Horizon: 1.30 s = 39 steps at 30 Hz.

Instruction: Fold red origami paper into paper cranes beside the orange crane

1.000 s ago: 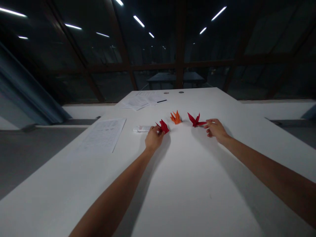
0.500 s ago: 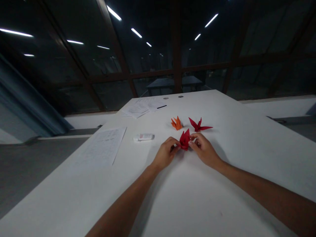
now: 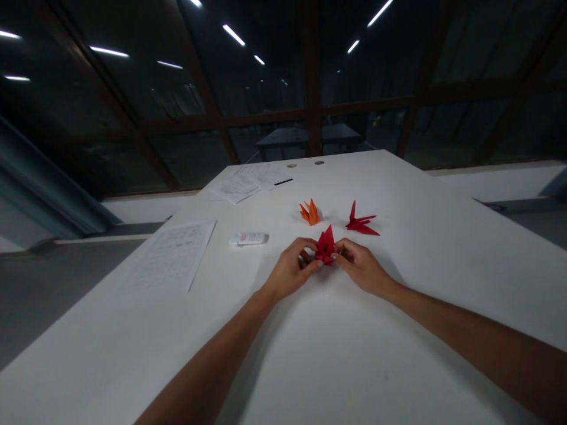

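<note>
Red paper (image 3: 326, 243), already folded into a pointed shape, is between the two hands; whether it touches the table (image 3: 332, 354), I cannot tell. The left hand (image 3: 290, 270) pinches its left side with thumb and fingers, and the right hand (image 3: 361, 267) pinches its right side. Handling of this piece seems not yet finished; how much remains is unclear. Beyond, apart from the hands, lie a white tube (image 3: 248, 238), another red piece (image 3: 362, 225) and an orange piece (image 3: 310, 213), both pieces already folded.
</note>
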Tool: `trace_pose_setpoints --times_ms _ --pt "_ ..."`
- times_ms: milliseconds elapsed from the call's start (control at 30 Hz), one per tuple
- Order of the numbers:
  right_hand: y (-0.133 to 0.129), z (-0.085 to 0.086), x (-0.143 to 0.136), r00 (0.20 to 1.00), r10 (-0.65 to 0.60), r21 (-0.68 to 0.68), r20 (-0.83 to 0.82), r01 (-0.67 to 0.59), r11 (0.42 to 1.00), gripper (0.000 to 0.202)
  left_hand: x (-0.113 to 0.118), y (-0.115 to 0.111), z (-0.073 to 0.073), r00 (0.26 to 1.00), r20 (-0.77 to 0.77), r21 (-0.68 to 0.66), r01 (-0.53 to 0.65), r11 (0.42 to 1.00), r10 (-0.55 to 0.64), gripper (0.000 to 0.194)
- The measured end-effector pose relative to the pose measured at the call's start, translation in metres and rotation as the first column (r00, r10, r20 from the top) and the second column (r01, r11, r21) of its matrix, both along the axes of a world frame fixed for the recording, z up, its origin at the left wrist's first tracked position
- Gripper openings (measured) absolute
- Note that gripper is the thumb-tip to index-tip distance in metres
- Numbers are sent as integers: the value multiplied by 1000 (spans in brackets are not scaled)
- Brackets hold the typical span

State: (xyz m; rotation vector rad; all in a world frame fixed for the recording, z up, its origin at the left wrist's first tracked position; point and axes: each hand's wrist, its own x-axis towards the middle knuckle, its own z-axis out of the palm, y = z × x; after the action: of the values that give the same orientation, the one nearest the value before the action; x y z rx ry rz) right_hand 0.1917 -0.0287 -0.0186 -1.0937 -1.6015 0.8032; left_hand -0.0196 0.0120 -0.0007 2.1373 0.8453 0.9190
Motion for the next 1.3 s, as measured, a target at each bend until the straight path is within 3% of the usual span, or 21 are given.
trace_pose_setpoints --times_ms 167,333,467,700,867,1000,1133,1300 --pt "-2 1 2 997 82 -12 0 -82 997 4 1 2 -3 998 65 -196 -1 981 14 51" --pt "-1 -2 2 998 63 -40 22 -62 997 16 -1 9 -9 989 143 -257 57 965 -21 32" --pt "0 -2 2 1000 -12 -72 -29 9 997 34 -2 14 -11 968 252 -312 81 947 0 32" --pt "-11 7 -4 989 144 -132 -19 -145 981 31 1 3 3 923 382 -381 205 902 -48 26" --pt "-18 5 -11 992 124 -100 39 -119 988 27 8 -3 6 902 426 -460 281 842 -68 29" --pt "-16 1 -11 995 88 -104 -55 -93 990 23 11 -6 8 889 453 -483 309 819 -68 32" --pt "-14 0 -9 981 -36 -49 -191 27 998 36 13 -8 9 894 446 -518 302 800 -49 33" --pt "-17 3 -7 990 -43 13 -134 45 999 33 13 -7 8 911 413 -531 261 807 -23 32"
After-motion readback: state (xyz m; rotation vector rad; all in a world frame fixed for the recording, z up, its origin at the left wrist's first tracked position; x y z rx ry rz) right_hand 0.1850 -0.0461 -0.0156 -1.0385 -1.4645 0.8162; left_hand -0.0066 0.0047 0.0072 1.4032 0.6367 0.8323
